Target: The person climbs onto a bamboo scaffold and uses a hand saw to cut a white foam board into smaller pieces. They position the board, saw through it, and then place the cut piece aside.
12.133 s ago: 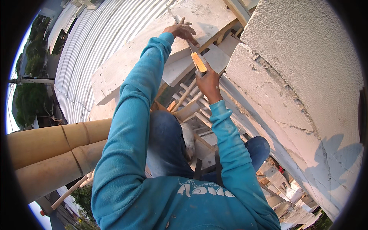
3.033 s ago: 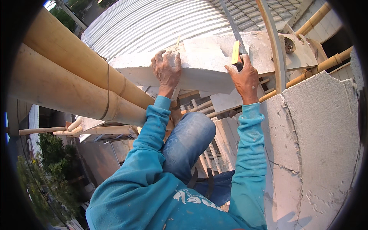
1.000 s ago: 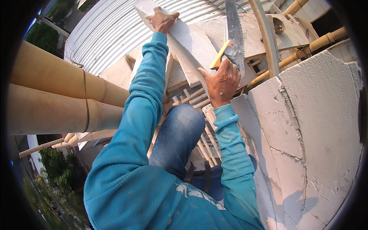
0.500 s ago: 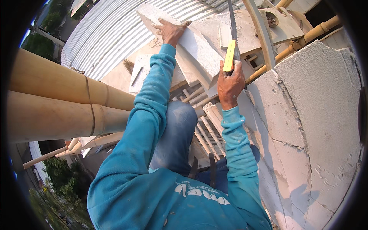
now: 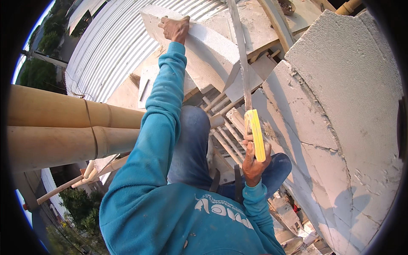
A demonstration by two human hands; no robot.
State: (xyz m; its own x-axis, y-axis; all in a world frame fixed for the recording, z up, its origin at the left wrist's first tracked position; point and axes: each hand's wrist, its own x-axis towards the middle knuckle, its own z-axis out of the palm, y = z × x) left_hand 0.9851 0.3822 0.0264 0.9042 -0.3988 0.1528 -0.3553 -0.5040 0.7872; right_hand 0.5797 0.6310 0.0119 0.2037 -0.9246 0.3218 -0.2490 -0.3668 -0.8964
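Note:
A long white lightweight concrete block (image 5: 212, 44) lies at an angle on the boards ahead of me. My left hand (image 5: 175, 29) grips its far end, fingers curled over the upper edge. Lower down and to the right, my right hand (image 5: 253, 165) is wrapped around the yellow handle of a handsaw (image 5: 256, 135). The saw's long blade points away from me and runs past the block's near right end; whether it touches the block I cannot tell. My jeans-clad knee (image 5: 191, 136) is just below the block.
Two thick bamboo poles (image 5: 63, 106) cross at left. A cracked white block wall (image 5: 344, 97) rises at right. Corrugated roofing (image 5: 110, 55) spreads beyond the boards. A wooden beam (image 5: 276, 23) and a small bowl (image 5: 287, 7) are at the top. Below are bamboo slats (image 5: 227, 142) with gaps.
My right hand has drawn the saw back toward my body, bringing more of its blade down past the block's end. My left hand stays on the block, its fingers now more curled.

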